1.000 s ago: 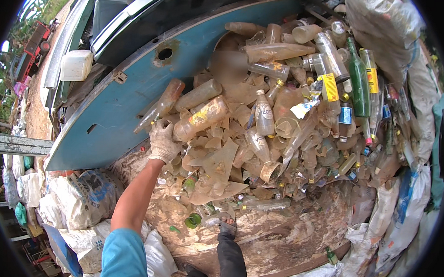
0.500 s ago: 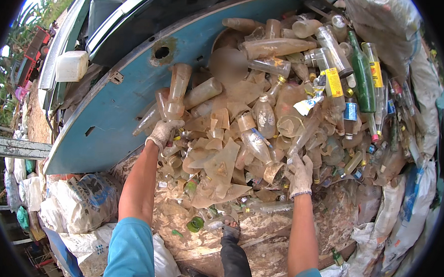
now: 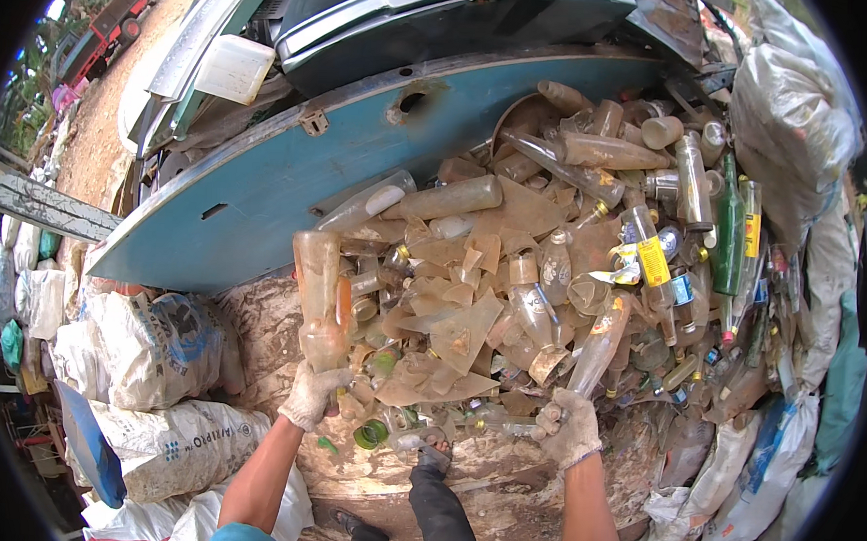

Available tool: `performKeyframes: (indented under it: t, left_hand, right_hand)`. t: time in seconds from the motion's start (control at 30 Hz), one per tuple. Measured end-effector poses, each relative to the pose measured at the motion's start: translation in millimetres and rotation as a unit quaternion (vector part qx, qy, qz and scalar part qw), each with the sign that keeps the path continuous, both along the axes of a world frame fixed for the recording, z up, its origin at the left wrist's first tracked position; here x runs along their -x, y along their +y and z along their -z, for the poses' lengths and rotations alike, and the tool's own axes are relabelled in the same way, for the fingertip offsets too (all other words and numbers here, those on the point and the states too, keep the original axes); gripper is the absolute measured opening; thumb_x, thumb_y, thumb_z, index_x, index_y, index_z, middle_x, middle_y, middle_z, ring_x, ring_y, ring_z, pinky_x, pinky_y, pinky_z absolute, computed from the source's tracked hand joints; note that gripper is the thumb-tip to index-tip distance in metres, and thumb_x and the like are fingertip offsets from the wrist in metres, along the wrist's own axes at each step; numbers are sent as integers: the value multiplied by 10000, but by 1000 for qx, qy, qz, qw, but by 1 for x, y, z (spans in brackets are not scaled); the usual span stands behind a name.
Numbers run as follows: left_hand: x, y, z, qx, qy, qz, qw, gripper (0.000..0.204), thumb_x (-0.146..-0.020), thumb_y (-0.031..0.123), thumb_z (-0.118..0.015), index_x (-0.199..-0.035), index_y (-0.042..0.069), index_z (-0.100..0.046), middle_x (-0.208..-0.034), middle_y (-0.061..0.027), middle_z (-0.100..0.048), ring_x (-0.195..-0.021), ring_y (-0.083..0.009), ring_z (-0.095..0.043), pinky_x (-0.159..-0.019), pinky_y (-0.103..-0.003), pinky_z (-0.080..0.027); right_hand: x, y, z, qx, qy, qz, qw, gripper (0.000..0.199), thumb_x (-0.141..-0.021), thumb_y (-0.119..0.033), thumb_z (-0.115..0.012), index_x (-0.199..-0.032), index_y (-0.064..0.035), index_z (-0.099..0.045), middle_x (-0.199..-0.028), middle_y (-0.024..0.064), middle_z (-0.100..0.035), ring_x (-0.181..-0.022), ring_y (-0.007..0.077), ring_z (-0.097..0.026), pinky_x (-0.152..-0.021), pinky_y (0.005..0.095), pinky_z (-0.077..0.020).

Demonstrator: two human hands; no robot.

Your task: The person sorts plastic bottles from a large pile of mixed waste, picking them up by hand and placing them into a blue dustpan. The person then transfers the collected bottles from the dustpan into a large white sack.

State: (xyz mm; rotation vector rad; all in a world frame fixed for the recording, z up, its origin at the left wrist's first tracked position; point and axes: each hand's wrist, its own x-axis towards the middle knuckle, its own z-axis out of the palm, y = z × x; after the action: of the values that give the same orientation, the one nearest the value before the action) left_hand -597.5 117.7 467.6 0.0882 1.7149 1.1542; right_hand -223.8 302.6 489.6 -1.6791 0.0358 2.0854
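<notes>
- Your left grip, in a pale knitted glove, is closed around the narrow lower end of a dusty bottle, which stands up from your fingers with its wide end on top.
- An orange-tinted piece shows right beside that bottle; you cannot tell here whether your left glove holds it too.
- Your right grip, gloved the same way, is clamped on the lower end of a clear bottle with an orange patch, which tilts up and to the right over the heap's near edge.
- Between and beyond your hands spreads a heap of dirty bottles and broken glass.
- Near your left glove lies a round green glass piece, on the heap's near side.
- At the heap's right, a long green bottle lies near a yellow-labelled bottle.
- Behind the heap rises a curved blue panel.
- Stuffed white sacks sit to your left, and a pale sack bulges at the far right.
- Your foot rests at the heap's near edge.
</notes>
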Motion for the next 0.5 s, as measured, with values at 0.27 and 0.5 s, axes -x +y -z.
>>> performKeyframes:
  t: [0.27,0.5]
  left_hand:
    - [-62,-279,-84,208,-16,-163,964,298,-748,57,-785,-1020,11,-674,-751,-65,-635,-493,-190,-573,-386,-329,-466]
    - [-133,-372,-158,314,-25,-287,905,130,-917,204,-683,-970,109,-613,-632,27,-501,-432,-101,-426,-376,-274,-337]
  right_hand:
    - [54,38,-14,-414,-400,-414,706,249,-781,-223,-778,-871,0,-716,-712,89,-690,-661,284,-673,-646,417,-532]
    - [249,182,-36,-585,-432,-686,8,466,-743,-501,-752,-1037,-142,-797,-1535,122,-477,-1501,350,-322,-1189,590,-285]
